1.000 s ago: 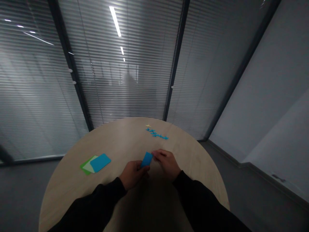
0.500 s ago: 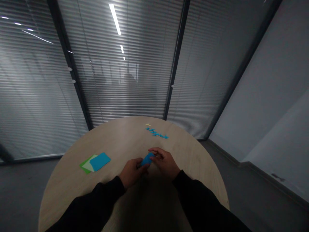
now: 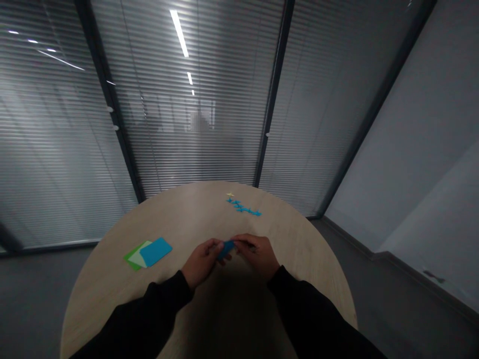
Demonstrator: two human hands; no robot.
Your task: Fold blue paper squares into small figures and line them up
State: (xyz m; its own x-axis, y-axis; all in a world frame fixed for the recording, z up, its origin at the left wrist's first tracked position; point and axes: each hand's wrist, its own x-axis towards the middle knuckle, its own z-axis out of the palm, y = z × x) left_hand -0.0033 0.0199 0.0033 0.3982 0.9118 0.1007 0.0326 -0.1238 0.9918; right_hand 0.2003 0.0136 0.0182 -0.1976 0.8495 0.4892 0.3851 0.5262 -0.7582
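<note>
At the centre of the frame, just below the middle, we hold a small piece of blue paper between both hands above the table. Our left hand is closed on its left end, thumb on top; our right hand pinches the right end with its fingertips. The paper looks narrow and dark here, and we cannot tell how its layers lie.

We judge the step in hand to be working or folding this paper; the next move seems to call for a firm left grip and fine fingertip control on the right.

Left of centre, a blue sheet overlaps a pale green sheet, with a green sheet beneath. Beyond our hands, right of centre, a row of small blue shapes lies near a yellow shape
</note>
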